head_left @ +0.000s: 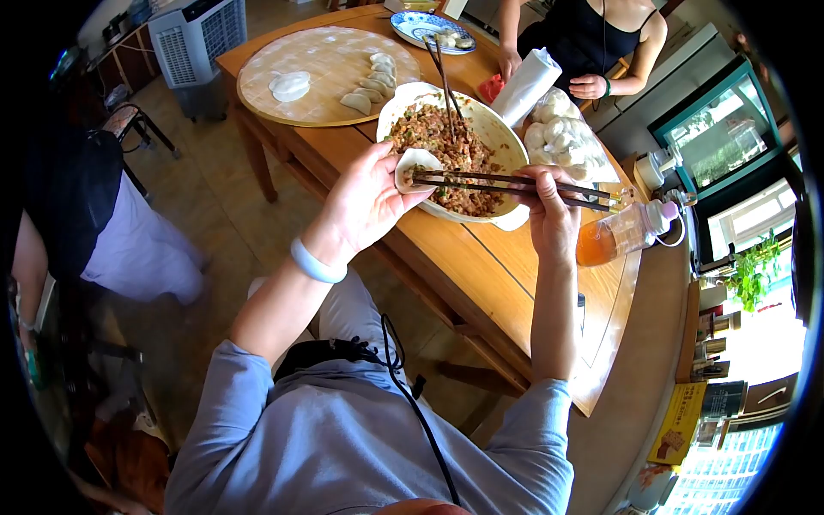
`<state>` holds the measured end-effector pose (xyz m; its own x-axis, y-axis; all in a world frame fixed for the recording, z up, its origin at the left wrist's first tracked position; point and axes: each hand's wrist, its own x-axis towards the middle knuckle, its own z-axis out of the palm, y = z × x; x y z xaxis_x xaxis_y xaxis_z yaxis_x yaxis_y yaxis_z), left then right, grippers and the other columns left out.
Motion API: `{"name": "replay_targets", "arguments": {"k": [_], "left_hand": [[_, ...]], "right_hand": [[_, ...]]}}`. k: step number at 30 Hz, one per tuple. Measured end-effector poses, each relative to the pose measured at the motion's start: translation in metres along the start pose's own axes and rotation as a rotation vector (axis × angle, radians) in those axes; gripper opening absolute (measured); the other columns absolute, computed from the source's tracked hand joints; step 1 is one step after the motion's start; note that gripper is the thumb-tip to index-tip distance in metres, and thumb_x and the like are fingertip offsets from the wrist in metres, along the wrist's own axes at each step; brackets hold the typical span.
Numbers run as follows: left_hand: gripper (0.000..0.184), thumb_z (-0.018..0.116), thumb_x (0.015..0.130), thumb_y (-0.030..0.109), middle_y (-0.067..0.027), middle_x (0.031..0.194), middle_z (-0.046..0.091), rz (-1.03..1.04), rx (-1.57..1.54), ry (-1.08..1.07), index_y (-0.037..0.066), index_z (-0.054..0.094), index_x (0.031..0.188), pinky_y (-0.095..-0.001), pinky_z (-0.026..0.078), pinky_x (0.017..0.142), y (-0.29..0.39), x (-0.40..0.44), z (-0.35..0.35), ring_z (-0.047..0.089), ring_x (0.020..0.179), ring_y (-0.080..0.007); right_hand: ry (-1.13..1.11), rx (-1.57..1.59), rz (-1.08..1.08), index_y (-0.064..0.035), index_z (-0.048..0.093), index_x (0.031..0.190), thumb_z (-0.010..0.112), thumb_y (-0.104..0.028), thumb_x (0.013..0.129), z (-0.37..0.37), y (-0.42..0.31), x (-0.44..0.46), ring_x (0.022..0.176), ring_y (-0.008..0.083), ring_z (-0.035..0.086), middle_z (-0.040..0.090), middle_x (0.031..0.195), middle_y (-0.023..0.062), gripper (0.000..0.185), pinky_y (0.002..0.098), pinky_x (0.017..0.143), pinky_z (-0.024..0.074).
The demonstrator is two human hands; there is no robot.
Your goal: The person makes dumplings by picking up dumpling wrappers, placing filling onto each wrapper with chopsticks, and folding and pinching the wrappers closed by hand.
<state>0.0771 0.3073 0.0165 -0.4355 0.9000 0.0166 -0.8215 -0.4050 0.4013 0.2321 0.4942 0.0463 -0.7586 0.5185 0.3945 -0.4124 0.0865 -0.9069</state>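
Observation:
My left hand (365, 202) holds a round white dough wrapper (418, 163) over the near left rim of a large bowl (506, 146) of minced filling (455, 142). In my right hand (549, 206) is a pair of dark chopsticks (489, 178), their tips at the wrapper, where a little filling shows. A second pair of chopsticks (444, 77) stands in the filling. Left of the bowl, a floured round board (326, 64) carries folded dumplings (378, 81) in a row and a small stack of flat wrappers (290, 85).
Behind the bowl are a blue-rimmed plate (412, 26), a white roll (526, 86) and a bag of white round items (562, 142). A bottle of orange liquid (618, 236) stands right. One person (601, 43) is across the table (463, 266), another (129, 215) at left.

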Motion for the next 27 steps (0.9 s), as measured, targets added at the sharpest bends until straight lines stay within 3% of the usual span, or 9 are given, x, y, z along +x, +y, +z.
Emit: {"name": "replay_targets", "arguments": {"k": [8, 18, 22, 27], "left_hand": [[0.046, 0.031, 0.095, 0.026, -0.0234, 0.12, 0.047, -0.007, -0.012, -0.022, -0.013, 0.037, 0.119, -0.0406, 0.037, 0.1, -0.002, 0.002, -0.006, 0.048, 0.112, -0.0303], [0.05, 0.032, 0.095, 0.028, -0.0237, 0.122, 0.045, 0.042, 0.0, -0.016, -0.015, 0.036, 0.119, -0.0404, 0.032, 0.104, 0.0, 0.0, -0.007, 0.045, 0.114, -0.03], [0.052, 0.032, 0.095, 0.03, -0.0238, 0.124, 0.044, 0.066, -0.003, 0.022, -0.016, 0.036, 0.12, -0.0396, 0.031, 0.105, 0.017, -0.006, -0.014, 0.044, 0.116, -0.0294], [0.053, 0.032, 0.095, 0.028, -0.0244, 0.126, 0.042, 0.115, 0.001, 0.011, -0.016, 0.032, 0.123, -0.0387, 0.03, 0.106, 0.032, -0.011, -0.019, 0.042, 0.118, -0.0296]], "right_hand": [[0.128, 0.101, 0.047, 0.0046, 0.058, 0.088, 0.054, -0.022, 0.089, -0.008, 0.0, 0.003, 0.065, 0.0165, 0.061, 0.062, 0.08, 0.0135, 0.027, 0.0233, 0.06, 0.0524], [0.107, 0.077, -0.02, 0.0045, 0.058, 0.09, 0.053, -0.02, 0.089, -0.015, 0.0, 0.004, 0.071, 0.0173, 0.061, 0.061, 0.083, 0.0138, 0.025, 0.0245, 0.062, 0.0531], [0.154, -0.109, -0.001, 0.0039, 0.059, 0.088, 0.055, -0.021, 0.088, -0.015, -0.004, 0.008, 0.074, 0.0182, 0.062, 0.062, 0.085, 0.0138, 0.025, 0.0276, 0.066, 0.0539], [0.044, -0.221, 0.029, 0.0053, 0.061, 0.09, 0.061, -0.017, 0.084, -0.003, 0.011, 0.011, 0.073, 0.0179, 0.063, 0.063, 0.083, 0.0121, 0.023, 0.0285, 0.066, 0.0542]]}}
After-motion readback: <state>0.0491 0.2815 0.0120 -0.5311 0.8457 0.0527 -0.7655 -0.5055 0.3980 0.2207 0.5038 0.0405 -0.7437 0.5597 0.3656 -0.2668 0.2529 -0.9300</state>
